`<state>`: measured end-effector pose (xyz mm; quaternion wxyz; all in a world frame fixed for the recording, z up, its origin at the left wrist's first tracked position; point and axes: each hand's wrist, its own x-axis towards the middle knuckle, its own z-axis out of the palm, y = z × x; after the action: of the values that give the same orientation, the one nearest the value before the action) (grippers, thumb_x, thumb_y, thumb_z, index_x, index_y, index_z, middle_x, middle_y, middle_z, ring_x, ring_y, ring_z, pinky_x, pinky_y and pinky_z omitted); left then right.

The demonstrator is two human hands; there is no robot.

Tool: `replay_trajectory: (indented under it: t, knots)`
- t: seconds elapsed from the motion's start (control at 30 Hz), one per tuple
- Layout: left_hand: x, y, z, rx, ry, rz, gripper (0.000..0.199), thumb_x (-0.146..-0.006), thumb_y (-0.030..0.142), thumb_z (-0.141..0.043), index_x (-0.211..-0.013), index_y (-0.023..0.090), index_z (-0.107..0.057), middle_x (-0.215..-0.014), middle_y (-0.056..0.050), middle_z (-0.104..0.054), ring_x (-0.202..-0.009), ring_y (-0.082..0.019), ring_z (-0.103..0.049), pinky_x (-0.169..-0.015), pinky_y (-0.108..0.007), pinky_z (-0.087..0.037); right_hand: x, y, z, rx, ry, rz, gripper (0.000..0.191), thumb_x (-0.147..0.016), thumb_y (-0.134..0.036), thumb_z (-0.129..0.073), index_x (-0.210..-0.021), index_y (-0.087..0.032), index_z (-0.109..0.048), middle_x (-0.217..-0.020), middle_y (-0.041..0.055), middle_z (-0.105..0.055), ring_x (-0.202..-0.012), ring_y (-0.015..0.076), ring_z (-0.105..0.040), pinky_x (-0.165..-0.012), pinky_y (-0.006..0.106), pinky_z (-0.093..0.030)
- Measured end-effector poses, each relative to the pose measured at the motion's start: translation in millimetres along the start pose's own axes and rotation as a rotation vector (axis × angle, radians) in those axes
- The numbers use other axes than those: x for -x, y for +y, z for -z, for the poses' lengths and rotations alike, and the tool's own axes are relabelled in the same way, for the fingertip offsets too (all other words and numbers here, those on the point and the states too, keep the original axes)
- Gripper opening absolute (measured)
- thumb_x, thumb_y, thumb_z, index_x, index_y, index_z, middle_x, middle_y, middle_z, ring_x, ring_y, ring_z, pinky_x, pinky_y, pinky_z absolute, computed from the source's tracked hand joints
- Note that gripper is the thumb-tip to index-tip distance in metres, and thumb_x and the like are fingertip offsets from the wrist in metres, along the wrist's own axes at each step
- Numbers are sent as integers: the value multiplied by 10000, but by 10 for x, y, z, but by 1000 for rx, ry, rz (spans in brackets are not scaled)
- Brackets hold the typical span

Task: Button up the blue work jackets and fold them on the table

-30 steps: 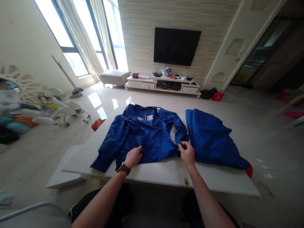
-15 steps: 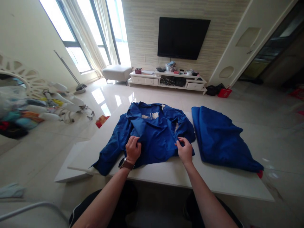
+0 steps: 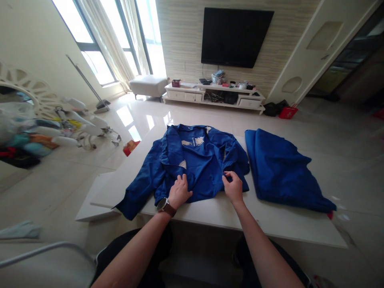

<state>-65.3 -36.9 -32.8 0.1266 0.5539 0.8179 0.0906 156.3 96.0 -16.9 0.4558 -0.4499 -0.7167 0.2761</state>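
Observation:
A blue jacket (image 3: 204, 168) with pale printed marks inside its back lies spread on the white table (image 3: 300, 224), its front panels partly folded outward. My left hand (image 3: 180, 192), with a watch on the wrist, rests on the jacket's lower left front, fingers extended and apart. At the right front edge, my right hand (image 3: 232, 186) pinches the jacket's cloth between thumb and fingers. One sleeve reaches down to the left, over the table's near edge. To the right lies a folded blue garment (image 3: 285, 172), touched by neither hand.
Beyond the table stand a low white cabinet (image 3: 186, 95) with small items and a grey ottoman (image 3: 148, 86). A red box (image 3: 131, 147) is past the table's left edge. Cluttered bags and white equipment (image 3: 90, 130) stand at the far left.
My left hand has let go of the left front panel and moved right, its fingers now spread. That panel now lies folded outward, with a pale patch showing. My right hand still pinches the right edge.

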Motion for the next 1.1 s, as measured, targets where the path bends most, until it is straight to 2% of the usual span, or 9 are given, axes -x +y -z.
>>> replay_trajectory:
  t: [0.13, 0.23, 0.33, 0.47, 0.57, 0.7, 0.8, 0.93, 1.1]
  knots:
    - [-111, 107, -18, -47, 23, 15, 915, -718, 245, -761, -1524, 172, -334, -1460, -252, -432, -1185, -356, -586, -845, -379, -520, -14, 13, 12, -6, 11, -30, 186, -806, -388, -582, -725, -224, -553, -947, 88, -732, -916, 248, -671, -863, 361, -515]
    - [-159, 104, -9, -69, 30, -22, 743, -775, 135, -645, -1481, 197, -422, -1368, -201, -527, -1164, -321, -589, -847, -371, -518, -20, 9, 8, -7, 6, -45, 184, -802, -386, -584, -724, -223, -550, -937, 85, -729, -900, 242, -669, -863, 361, -515]
    - [-205, 60, 17, -66, 35, 1, 527, -868, 70, -509, -1387, 156, -513, -1201, -178, -628, -1128, -291, -616, -869, -356, -508, -20, -11, 14, 1, 6, -55, 196, -805, -400, -582, -733, -218, -568, -918, 82, -724, -884, 242, -667, -841, 356, -518]
    - [-292, -24, 103, 8, 89, 102, 448, -902, 17, -412, -1320, 75, -563, -1113, -189, -664, -1057, -277, -660, -915, -353, -488, -11, -48, 47, -5, 4, -102, 232, -810, -432, -603, -758, -205, -614, -840, 66, -703, -787, 221, -651, -759, 330, -530]
    - [-320, -19, 200, 84, 159, 93, 391, -943, 78, -423, -1277, 126, -621, -1131, -162, -643, -1034, -263, -666, -915, -341, -484, 0, -55, 74, -41, -3, -129, 258, -816, -452, -628, -808, -194, -647, -815, 60, -694, -748, 211, -649, -727, 322, -546]
    - [-265, 125, 297, 125, 280, -4, 293, -1024, 305, -472, -1219, 192, -660, -1070, -118, -632, -953, -243, -657, -812, -322, -482, 11, -46, 89, -94, 0, -112, 279, -818, -444, -654, -912, -183, -685, -904, 83, -718, -851, 230, -681, -752, 322, -568]
    - [-208, 249, 329, 127, 350, -112, 342, -1063, 419, -420, -1174, 224, -678, -1030, -94, -673, -975, -238, -641, -782, -314, -465, 17, -55, 88, -120, -12, -106, 326, -827, -455, -663, -983, -175, -719, -938, 95, -729, -887, 237, -688, -762, 329, -581]
    - [-162, 356, 350, 152, 413, -246, 332, -1072, 396, -423, -1265, 249, -650, -1047, -73, -712, -1013, -229, -618, -832, -320, -460, 28, -82, 83, -132, -58, -96, 376, -859, -436, -656, -1112, -177, -759, -971, 97, -735, -878, 223, -690, -750, 323, -584]
    - [-112, 427, 349, 72, 434, -350, 242, -1052, 314, -471, -1096, 228, -693, -981, -76, -663, -976, -246, -562, -831, -355, -446, 49, -113, 61, -143, -106, -55, 303, -873, -397, -659, -1045, -182, -787, -992, 94, -750, -910, 233, -704, -752, 325, -588]
